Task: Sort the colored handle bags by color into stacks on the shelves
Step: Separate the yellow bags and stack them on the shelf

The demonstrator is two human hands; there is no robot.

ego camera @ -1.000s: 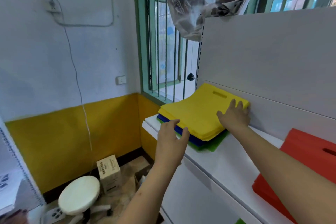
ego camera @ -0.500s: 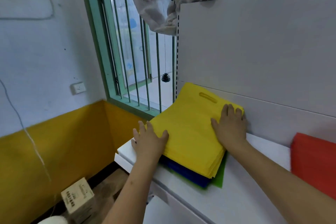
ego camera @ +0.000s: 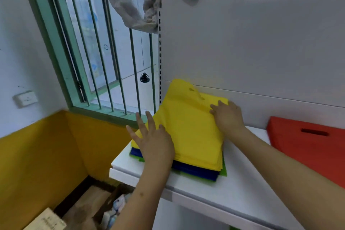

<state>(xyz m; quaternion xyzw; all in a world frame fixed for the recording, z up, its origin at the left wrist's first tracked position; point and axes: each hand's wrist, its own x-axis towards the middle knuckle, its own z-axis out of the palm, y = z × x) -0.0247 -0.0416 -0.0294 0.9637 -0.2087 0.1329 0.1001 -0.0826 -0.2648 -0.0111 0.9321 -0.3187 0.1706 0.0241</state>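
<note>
Both hands have slid along the yellow bags (ego camera: pixel 188 132). Left hand (ego camera: pixel 155 142) lies flat, fingers spread, on their near-left corner. Right hand (ego camera: pixel 228 115) presses flat near the back edge. Blue bags (ego camera: pixel 196 171) and green bags (ego camera: pixel 223 171) sit underneath, at the shelf's (ego camera: pixel 214 194) left end. Red bags (ego camera: pixel 308 142) lie at its right.
</note>
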